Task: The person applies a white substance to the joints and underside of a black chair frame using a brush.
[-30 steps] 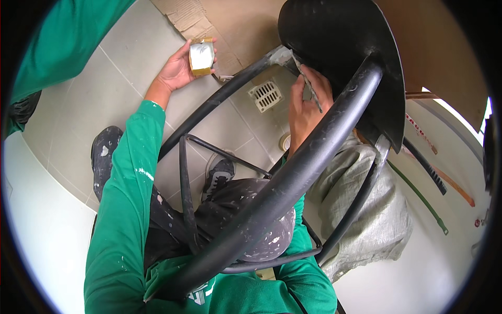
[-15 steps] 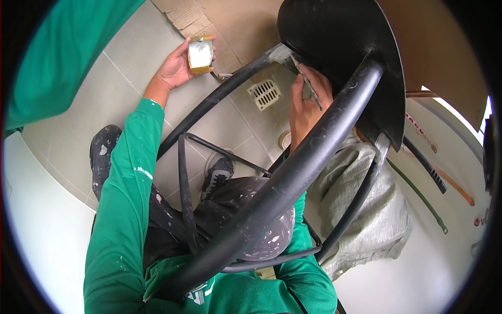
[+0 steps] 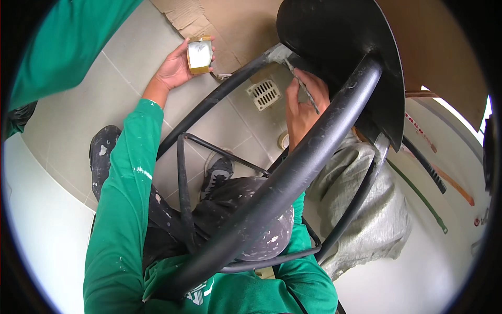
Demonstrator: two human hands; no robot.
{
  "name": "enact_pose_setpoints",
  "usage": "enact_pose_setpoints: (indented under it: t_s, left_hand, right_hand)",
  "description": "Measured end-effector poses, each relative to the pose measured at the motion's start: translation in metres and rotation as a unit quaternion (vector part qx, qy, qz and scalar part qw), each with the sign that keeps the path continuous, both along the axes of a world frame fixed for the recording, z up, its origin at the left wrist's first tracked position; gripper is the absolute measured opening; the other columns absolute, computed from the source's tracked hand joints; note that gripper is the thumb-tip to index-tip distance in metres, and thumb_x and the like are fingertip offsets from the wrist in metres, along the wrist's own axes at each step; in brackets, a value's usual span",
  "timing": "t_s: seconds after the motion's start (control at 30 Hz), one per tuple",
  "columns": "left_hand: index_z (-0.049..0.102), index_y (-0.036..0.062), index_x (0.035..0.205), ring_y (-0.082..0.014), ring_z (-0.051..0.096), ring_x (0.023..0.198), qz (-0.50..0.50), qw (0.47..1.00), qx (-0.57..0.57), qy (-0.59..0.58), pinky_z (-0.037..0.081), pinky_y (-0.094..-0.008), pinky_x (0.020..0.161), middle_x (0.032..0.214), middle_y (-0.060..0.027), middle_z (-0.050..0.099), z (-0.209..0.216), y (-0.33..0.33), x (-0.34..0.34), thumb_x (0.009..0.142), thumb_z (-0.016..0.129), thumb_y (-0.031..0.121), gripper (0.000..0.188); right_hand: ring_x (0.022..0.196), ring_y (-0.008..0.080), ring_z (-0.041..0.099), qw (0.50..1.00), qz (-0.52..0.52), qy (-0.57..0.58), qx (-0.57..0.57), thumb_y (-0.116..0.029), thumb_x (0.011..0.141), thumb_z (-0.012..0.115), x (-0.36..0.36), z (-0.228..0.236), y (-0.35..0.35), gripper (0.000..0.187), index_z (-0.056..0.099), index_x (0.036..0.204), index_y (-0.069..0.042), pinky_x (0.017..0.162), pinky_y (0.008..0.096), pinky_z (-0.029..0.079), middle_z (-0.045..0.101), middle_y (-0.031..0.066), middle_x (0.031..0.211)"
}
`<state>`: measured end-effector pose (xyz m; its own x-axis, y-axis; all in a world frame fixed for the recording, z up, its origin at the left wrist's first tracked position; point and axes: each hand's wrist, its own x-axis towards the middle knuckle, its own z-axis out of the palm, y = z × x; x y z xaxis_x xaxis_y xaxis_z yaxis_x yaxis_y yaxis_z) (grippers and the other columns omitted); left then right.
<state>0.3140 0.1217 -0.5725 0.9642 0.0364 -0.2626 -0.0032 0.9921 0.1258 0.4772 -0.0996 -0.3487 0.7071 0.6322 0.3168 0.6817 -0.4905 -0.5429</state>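
While the stool's tipped over like this, quick rundown of what's where:

Left hand point(image 3: 175, 68): stretched out over the pale tiled floor point(image 3: 78, 120), palm up, fingers wrapped around a small open tin with a gold rim and silvery-white contents point(image 3: 199, 54). So that grip is closed on the tin, held roughly level.

Right hand point(image 3: 302, 107): fingers pinched together on a thin paint-caked brush point(image 3: 303, 89), tip pointed up at the joint where a leg meets the seat.

Stool: black metal stool with a round seat and tube legs point(image 3: 293, 172), lying across the person's paint-spattered trousers point(image 3: 261, 230), seat out past the right hand, one thick leg running right beside that wrist.

Around the left hand: torn brown cardboard sheet point(image 3: 235, 21) just beyond the tin, a white floor drain grate point(image 3: 264, 94) between the two hands.

Near the right hand: a crumpled grey woven sack point(image 3: 376, 209) on the floor past the stool leg.

What could go wrong, my guess: the tin's out at arm's length, so a tilt of that wrist would slop the stuff onto the tiles or toward the drain. The stool only rests on a knee, so it could roll and smear the brush off the joint.
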Motion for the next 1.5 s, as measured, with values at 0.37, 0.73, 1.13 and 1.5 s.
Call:
enact_pose_setpoints:
  t_s: [0.37, 0.73, 1.13, 1.5]
  left_hand:
    - [0.030, 0.0020, 0.163, -0.0301, 0.063, 0.125, 0.000, 1.000, -0.002, -0.008, 0.056, -0.0510, 0.105, 0.140, -0.0131, 0.062, -0.001, -0.001, 0.000, 0.110, 0.041, 0.054, 0.074]
    - [0.030, 0.0020, 0.163, -0.0302, 0.063, 0.126, 0.000, 1.000, -0.012, -0.007, 0.056, -0.0504, 0.106, 0.139, -0.0129, 0.062, 0.001, -0.002, 0.000, 0.111, 0.041, 0.053, 0.074]
    - [0.030, 0.0011, 0.163, -0.0302, 0.062, 0.125, -0.002, 1.000, -0.003, 0.000, 0.056, -0.0500, 0.106, 0.139, -0.0126, 0.062, 0.001, 0.001, -0.001, 0.111, 0.041, 0.052, 0.074]
    - [0.030, 0.0007, 0.163, -0.0311, 0.064, 0.125, 0.002, 1.000, -0.018, -0.007, 0.057, -0.0526, 0.104, 0.139, -0.0138, 0.062, 0.003, 0.000, 0.001, 0.111, 0.042, 0.051, 0.073]
  right_hand:
    - [0.100, 0.0303, 0.072, 1.000, 0.012, 0.013, -0.024, 0.000, 0.090, 0.069, -0.004, 0.003, 0.000, 0.019, 0.077, 0.107, -0.004, 0.089, 0.0382, 0.056, 0.075, 0.0159, 0.108]
    - [0.100, 0.0308, 0.072, 0.999, 0.023, 0.028, -0.036, -0.001, 0.089, 0.071, -0.008, 0.009, 0.001, 0.019, 0.076, 0.108, -0.002, 0.090, 0.0381, 0.056, 0.075, 0.0170, 0.110]
    - [0.099, 0.0288, 0.073, 0.997, -0.021, 0.067, -0.010, -0.005, 0.091, 0.070, -0.012, 0.009, 0.009, 0.016, 0.077, 0.106, -0.002, 0.088, 0.0367, 0.057, 0.075, 0.0156, 0.106]
    - [0.100, 0.0278, 0.073, 0.999, -0.034, 0.025, 0.021, -0.002, 0.094, 0.069, 0.002, -0.015, 0.006, 0.017, 0.076, 0.109, 0.001, 0.084, 0.0360, 0.060, 0.075, 0.0169, 0.108]
